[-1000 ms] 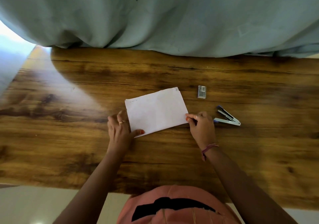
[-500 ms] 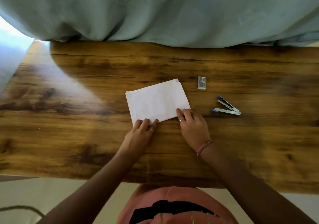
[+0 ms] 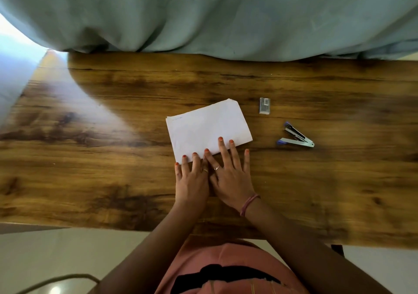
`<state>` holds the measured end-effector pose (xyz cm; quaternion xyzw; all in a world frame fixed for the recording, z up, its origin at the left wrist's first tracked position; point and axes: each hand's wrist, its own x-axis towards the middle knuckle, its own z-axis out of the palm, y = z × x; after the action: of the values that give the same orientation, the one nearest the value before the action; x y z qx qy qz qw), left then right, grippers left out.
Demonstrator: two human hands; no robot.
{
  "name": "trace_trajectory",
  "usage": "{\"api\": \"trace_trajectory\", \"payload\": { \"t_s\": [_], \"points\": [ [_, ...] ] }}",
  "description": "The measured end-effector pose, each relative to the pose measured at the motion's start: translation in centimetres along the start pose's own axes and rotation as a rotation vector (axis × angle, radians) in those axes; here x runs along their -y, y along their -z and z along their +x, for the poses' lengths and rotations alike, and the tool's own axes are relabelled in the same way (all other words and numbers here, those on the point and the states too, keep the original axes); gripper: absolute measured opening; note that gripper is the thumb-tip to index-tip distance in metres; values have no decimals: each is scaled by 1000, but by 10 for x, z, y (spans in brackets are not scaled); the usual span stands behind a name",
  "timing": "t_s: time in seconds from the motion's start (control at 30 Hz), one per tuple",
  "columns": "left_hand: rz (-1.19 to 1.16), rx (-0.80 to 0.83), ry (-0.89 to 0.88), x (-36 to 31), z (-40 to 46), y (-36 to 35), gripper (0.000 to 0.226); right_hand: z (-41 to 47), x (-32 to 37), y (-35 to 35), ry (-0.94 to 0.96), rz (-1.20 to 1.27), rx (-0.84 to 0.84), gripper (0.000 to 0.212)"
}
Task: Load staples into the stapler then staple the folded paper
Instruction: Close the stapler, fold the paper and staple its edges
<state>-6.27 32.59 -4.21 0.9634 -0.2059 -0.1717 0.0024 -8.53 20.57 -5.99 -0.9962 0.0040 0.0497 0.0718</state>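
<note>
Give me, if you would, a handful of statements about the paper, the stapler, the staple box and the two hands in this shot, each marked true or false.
1. Both hands press flat on the folded paper along its near edge. True: the left hand and right hand lie side by side, fingers straight.
2. The stapler is closed. False: it lies hinged open in a V on the wooden table.
3. The staple box sits on top of the paper. False: it lies on the table beside the paper's far right corner.
4. Neither hand touches the stapler. True.
5. The stapler lies left of the paper. False: it lies to its right.
</note>
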Motion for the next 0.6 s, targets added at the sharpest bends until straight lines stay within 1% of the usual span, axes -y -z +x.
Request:
{"api": "trace_trajectory", "payload": {
  "t_s": [0.1, 0.2, 0.33, 0.4, 0.53, 0.6],
  "points": [
    [-17, 1, 27, -2, 0, -2, 68, 0, -8, -7, -62, 20, 24, 56],
    [-49, 6, 69, -5, -2, -4, 65, 1, -13, -9, -80, 19, 32, 55],
    [-98, 11, 101, -8, -6, -9, 63, 2, -27, -9, -111, -31, 42, 56],
    [-167, 24, 105, -4, -6, -9, 64, 2, -41, -6, -154, -34, 41, 55],
    [-393, 21, 106, 10, -5, -5, 64, 1, -71, 1, -263, -19, 43, 53],
    [-458, 16, 87, 10, -8, -6, 66, 2, -85, 5, -320, -2, 55, 51]
  ]
}}
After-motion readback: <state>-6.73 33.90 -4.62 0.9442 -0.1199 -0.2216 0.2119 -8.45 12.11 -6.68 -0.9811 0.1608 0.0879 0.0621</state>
